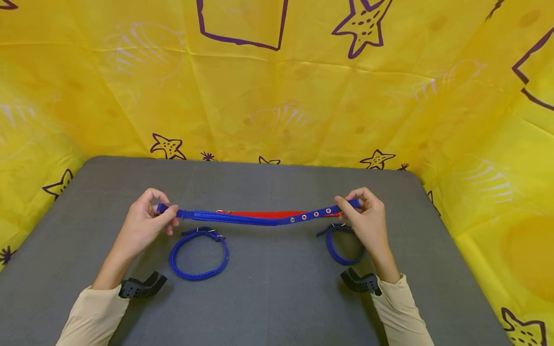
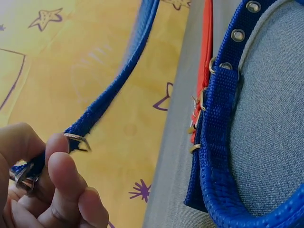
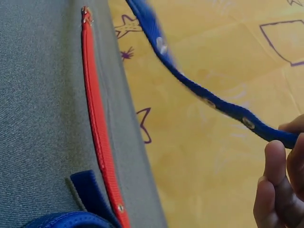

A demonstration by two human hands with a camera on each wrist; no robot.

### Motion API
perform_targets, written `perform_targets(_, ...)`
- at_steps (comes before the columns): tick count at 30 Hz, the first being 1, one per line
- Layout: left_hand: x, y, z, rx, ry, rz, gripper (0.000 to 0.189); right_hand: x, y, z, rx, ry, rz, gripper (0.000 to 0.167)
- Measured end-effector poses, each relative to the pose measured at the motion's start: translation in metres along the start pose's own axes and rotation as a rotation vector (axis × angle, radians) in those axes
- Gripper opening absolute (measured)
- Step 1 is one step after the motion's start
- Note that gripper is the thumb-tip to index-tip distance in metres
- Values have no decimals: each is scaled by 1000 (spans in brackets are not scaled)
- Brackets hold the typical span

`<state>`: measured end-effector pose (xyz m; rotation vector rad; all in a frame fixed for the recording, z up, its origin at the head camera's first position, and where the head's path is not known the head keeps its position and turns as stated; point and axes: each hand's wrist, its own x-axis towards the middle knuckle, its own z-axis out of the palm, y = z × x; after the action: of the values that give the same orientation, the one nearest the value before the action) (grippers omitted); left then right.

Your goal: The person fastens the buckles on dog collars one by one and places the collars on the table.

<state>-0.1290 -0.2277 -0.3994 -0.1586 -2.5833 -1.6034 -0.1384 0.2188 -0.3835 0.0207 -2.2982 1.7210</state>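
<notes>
A blue collar (image 1: 246, 219) with metal eyelets is stretched out between both hands above the table. My left hand (image 1: 149, 216) pinches its buckle end; in the left wrist view the metal buckle (image 2: 26, 179) shows between the fingers. My right hand (image 1: 365, 216) pinches the eyelet end, seen also in the right wrist view. Behind the stretched collar a red collar (image 3: 97, 114) lies straight on the table, partly covered in the head view. One buckled blue collar (image 1: 199, 276) lies looped near my left hand. Another looped blue collar (image 1: 333, 250) lies beside my right wrist, partly hidden by that hand.
The grey table (image 1: 268, 307) is bordered at the back and sides by a yellow cloth (image 1: 277, 86) with starfish and fish drawings. Black wrist bands (image 1: 140, 287) sit on both forearms, over light sleeves.
</notes>
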Motion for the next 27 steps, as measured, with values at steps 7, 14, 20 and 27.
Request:
perform_targets(7, -2, 3, 3, -21, -44, 41, 14, -4, -8, -1, -12, -59, -22, 24)
perform_targets(14, -3, 4, 3, -32, -131, 65, 22, -6, -10, -3, 80, -129, -108, 17)
perform_targets(20, -3, 6, 5, -87, -237, 93, 24, -7, -10, -4, 76, -189, -252, 22)
perform_targets(27, -4, 12, 9, -92, -246, 164, 21, -10, -12, -1, 70, -225, -320, 20)
